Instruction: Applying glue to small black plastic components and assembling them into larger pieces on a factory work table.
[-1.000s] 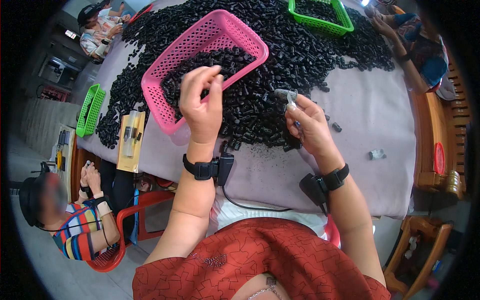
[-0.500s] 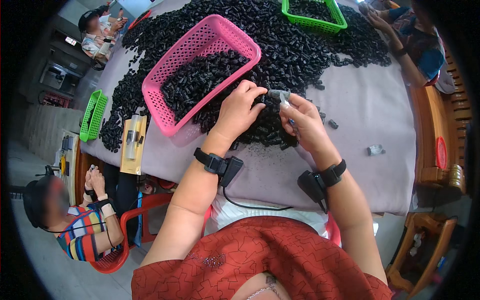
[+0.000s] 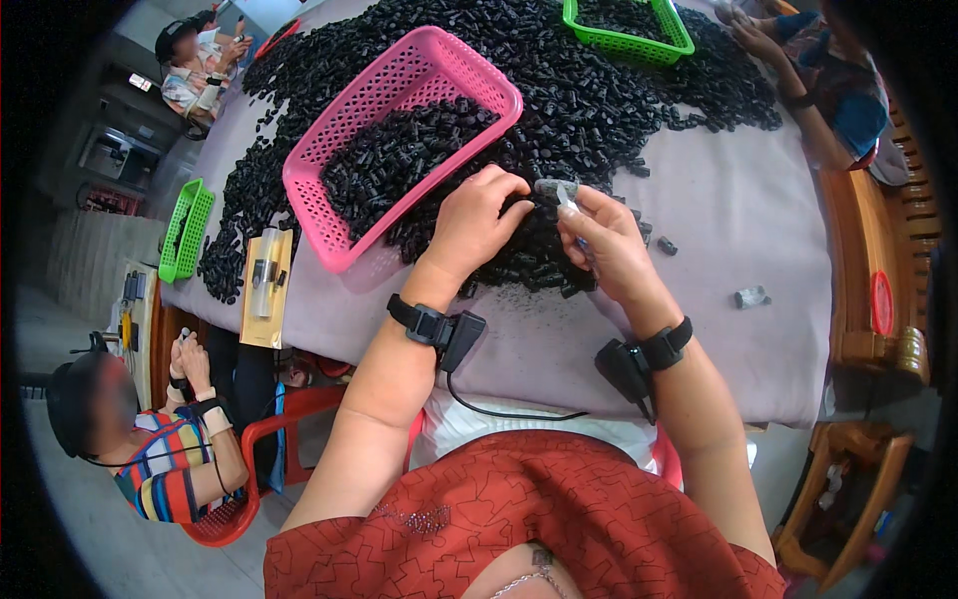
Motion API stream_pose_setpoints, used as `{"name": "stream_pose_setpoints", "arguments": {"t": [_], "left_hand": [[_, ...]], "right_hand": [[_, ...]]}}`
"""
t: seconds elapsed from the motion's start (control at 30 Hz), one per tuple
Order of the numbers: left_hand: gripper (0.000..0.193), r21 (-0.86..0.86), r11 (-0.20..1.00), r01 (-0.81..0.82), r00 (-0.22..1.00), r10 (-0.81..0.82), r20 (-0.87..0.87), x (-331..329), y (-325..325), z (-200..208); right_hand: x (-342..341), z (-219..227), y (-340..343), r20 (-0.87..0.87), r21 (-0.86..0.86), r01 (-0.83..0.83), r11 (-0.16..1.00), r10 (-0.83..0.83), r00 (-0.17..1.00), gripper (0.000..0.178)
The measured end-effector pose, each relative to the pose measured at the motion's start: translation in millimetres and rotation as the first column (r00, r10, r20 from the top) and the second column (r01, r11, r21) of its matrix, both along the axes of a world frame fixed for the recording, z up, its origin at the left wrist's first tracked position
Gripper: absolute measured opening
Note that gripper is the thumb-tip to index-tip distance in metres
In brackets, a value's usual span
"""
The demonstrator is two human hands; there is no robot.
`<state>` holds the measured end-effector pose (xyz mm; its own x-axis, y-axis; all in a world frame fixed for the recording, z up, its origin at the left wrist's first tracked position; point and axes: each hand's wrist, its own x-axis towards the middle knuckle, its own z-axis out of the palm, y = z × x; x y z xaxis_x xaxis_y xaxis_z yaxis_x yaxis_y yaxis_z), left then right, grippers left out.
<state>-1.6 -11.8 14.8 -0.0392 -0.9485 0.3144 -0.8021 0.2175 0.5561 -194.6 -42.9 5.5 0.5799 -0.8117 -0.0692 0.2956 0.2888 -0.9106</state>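
My left hand is curled above the black pile at the pink basket's near side. Its thumb and forefinger point toward each other; whatever lies between them is lost against the dark pieces. Just to its right, my right hand grips a slim tool, its grey, dusty, stubby head sticking out past the thumb toward the left fingertips. Small black cylindrical pieces and dark crumbs lie below both hands. The pink basket, partly filled with such pieces, sits beyond my left hand.
A grey piece and a loose black piece rest on the grey tablecloth. Green baskets stand at the left and far edges. A clear tube lies on a tan card. Several people sit around.
Both hands stay nearly in place over the pile. The right hand has turned slightly, and the left fingers have shifted a little.
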Motion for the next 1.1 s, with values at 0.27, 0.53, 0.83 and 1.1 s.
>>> {"name": "stream_pose_setpoints", "arguments": {"t": [0.27,0.53,0.83,1.1], "left_hand": [[0.018,-0.072,0.997,0.035,0.996,-0.041,-0.079,2.5,0.3,-3.9],[0.019,0.117,0.960,0.256,0.295,0.037,-0.955,3.6,5.7,-1.2],[0.023,0.126,0.902,0.413,-0.062,0.166,-0.984,9.4,3.5,-14.4],[0.030,0.080,0.875,0.478,-0.131,0.161,-0.978,8.8,5.2,-14.7]], "right_hand": [[0.3,1.0,1.1,0.003,-0.001,0.006,1.000,-0.006,1.000,0.017],[0.4,-1.3,-0.3,-0.085,-0.108,0.027,0.994,-0.036,0.996,0.023],[-0.9,14.2,7.4,-0.003,-0.100,-0.112,0.989,0.112,0.994,0.042],[-2.7,20.0,8.7,0.007,-0.076,-0.153,0.985,0.154,0.988,0.047]]}}
